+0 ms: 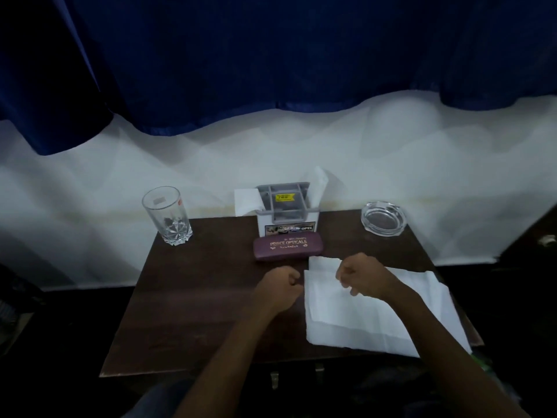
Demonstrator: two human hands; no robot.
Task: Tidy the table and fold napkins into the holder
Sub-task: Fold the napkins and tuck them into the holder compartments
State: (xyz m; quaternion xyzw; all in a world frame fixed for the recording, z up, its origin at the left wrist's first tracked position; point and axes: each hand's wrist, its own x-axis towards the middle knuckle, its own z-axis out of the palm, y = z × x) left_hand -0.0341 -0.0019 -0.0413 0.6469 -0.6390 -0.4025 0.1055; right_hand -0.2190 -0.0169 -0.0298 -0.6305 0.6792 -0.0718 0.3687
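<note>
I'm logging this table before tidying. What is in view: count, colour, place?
table: one, dark brown, centre
glass tumbler: one, clear, back left corner
napkin holder: one, grey and white, back centre, napkins inside
spectacle case: one, maroon, before the holder
ashtray: one, clear glass, back right corner
loose napkins: count unclear, white, flat on table's right side
curtain: one, blue, behind the table
left hand: one, fingers curled, beside the napkins' left edge
right hand: one, fingers curled above the napkins, grip unclear
</note>
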